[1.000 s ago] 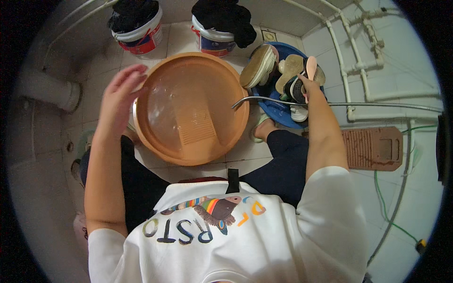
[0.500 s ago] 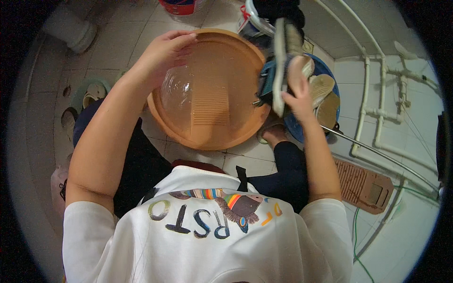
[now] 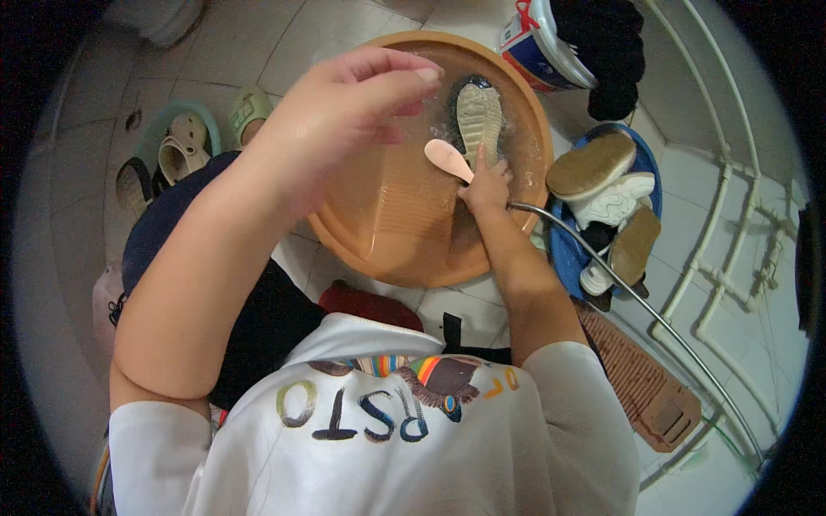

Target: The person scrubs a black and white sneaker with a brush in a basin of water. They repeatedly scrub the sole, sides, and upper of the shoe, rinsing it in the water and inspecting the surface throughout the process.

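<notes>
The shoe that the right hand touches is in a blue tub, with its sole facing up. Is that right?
Not quite: the tub's colour is wrong. The head view shows the shoe that the right hand touches in an orange tub, with its sole facing up.

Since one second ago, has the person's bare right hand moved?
Yes: the right hand has moved leftward, from over the blue plastic tub to over the round orange plastic basin.
</notes>
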The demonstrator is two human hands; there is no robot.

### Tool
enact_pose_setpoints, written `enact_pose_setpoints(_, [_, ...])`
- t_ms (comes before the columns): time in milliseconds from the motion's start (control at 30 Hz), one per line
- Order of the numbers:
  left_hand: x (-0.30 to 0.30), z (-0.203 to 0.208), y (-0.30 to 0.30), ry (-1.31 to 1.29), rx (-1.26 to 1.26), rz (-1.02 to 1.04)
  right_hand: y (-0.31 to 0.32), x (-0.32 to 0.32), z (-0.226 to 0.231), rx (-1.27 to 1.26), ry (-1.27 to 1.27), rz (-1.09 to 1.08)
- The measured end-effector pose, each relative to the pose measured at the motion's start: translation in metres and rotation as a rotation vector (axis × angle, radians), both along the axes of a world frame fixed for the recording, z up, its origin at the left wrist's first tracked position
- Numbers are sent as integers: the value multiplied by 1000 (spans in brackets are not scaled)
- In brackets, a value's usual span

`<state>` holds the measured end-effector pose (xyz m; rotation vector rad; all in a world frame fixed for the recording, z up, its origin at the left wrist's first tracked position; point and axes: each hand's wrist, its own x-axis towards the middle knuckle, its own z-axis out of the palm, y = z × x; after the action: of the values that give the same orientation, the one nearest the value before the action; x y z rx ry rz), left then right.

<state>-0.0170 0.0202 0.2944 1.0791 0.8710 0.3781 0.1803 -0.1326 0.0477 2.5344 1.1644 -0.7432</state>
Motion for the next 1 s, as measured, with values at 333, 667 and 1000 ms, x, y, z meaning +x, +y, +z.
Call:
enact_pose_setpoints(333, [-5,1,3,59,-89,28,8,30,-21,12,-10,100])
enact_pose_setpoints(667, [-6,-17,10,36,-34,157,-4,41,89,544,710,-47])
enact_pose_setpoints(1000, [-4,-17,12,-5,-61,177,-4,15,69,450,604,-131])
